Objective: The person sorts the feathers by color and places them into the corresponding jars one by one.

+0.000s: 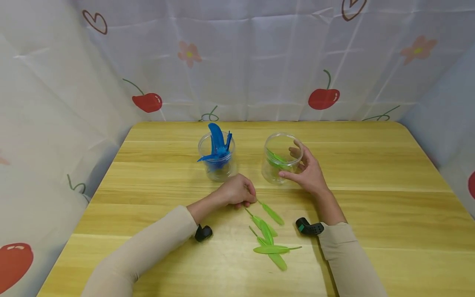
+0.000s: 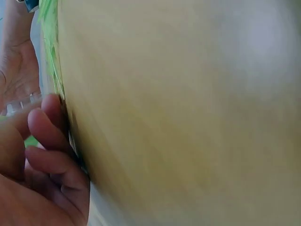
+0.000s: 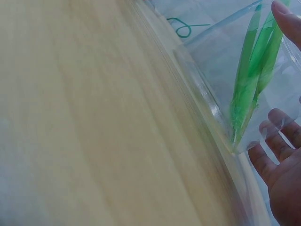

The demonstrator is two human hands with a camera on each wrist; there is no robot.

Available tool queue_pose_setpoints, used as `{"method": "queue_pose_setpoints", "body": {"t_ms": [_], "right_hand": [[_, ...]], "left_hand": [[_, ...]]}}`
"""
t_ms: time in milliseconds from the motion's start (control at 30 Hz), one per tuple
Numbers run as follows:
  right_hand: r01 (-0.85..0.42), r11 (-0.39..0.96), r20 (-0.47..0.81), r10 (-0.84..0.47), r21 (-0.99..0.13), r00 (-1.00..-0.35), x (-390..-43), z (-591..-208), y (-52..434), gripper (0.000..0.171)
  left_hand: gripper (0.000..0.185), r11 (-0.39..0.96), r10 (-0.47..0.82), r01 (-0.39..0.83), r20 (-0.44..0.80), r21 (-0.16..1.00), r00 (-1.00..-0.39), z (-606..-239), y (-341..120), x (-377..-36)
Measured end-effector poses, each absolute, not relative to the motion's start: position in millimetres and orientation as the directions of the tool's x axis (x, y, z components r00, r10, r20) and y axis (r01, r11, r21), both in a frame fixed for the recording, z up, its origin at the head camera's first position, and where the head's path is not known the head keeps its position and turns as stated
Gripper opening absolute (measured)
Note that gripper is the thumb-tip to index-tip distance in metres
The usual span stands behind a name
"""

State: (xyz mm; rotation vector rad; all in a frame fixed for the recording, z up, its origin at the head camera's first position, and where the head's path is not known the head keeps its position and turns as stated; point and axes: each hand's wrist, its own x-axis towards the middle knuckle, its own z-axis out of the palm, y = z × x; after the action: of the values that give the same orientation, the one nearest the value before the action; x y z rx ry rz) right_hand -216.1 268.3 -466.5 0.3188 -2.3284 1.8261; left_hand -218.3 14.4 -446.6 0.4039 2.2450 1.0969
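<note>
My left hand [image 1: 237,192] pinches the bare quill end of a light green feather [image 1: 272,213] at the table surface. In the left wrist view the fingers [image 2: 49,160] are curled close over the wood, with green feather strands beyond the fingertips. My right hand [image 1: 309,171] holds a clear plastic jar [image 1: 271,173] from its right side, thumb at the front and fingers round the back. Several green feathers [image 3: 254,70] lean inside that jar. More green feathers [image 1: 267,237] lie loosely overlapped on the table, between my forearms.
A second clear jar [image 1: 219,175] stands to the left, with blue feathers [image 1: 219,144] sticking out above its rim. Both jars are towards the back of the wooden table [image 1: 156,177]. A white printed curtain [image 1: 245,62] hangs behind the table's far edge.
</note>
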Motion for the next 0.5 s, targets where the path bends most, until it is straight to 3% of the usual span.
{"method": "queue_pose_setpoints", "body": {"t_ms": [500], "right_hand": [[-0.243, 0.243, 0.232, -0.074, -0.939, -0.970, -205, -442, 260, 0.093]], "left_hand": [[0.008, 0.593, 0.630, 0.167, -0.325, 0.788, -0.705, -447, 10, -217]]}}
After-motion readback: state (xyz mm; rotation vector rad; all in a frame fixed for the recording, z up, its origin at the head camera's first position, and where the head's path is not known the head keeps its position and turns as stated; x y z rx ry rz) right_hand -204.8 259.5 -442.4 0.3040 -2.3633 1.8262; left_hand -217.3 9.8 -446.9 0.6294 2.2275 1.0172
